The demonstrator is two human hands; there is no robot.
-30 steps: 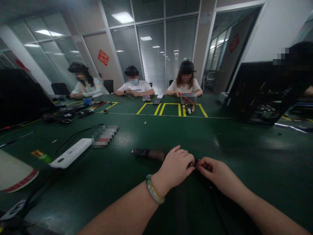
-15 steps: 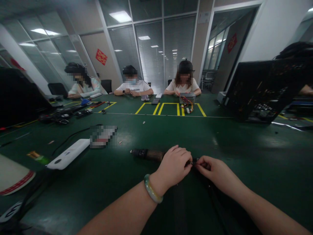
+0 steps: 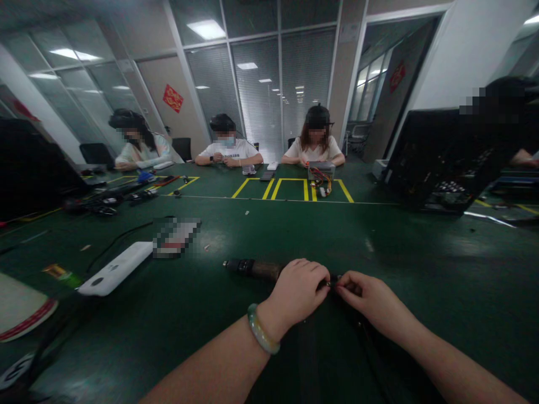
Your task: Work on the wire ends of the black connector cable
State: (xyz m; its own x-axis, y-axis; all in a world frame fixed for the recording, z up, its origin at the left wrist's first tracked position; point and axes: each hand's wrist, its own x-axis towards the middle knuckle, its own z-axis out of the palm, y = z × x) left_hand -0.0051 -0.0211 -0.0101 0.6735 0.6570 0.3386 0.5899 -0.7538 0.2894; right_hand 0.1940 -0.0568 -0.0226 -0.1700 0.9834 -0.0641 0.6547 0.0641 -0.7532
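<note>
A dark electric screwdriver [image 3: 266,270] with a brownish body lies on the green table, its tip pointing left. My left hand [image 3: 301,286], with a green bangle at the wrist, is closed over its rear part and hides most of that end. Close beside it, my right hand [image 3: 366,292] pinches the black cable [image 3: 361,324] at the tool's rear end. A small shiny metal part shows between the fingertips of both hands. Whether the cable's plug is seated in the tool cannot be made out. The cable runs down toward the front edge.
On the left are a white power strip [image 3: 120,268], a blurred-out flat item [image 3: 177,237], a green-and-gold bottle [image 3: 63,275] and a pale cup [image 3: 21,308]. A black computer case [image 3: 446,163] stands at right. Three people sit across the table; one has a wired metal box [image 3: 322,171].
Both hands keep nearly the same grip at the screwdriver's rear end. The view has shifted very slightly.
</note>
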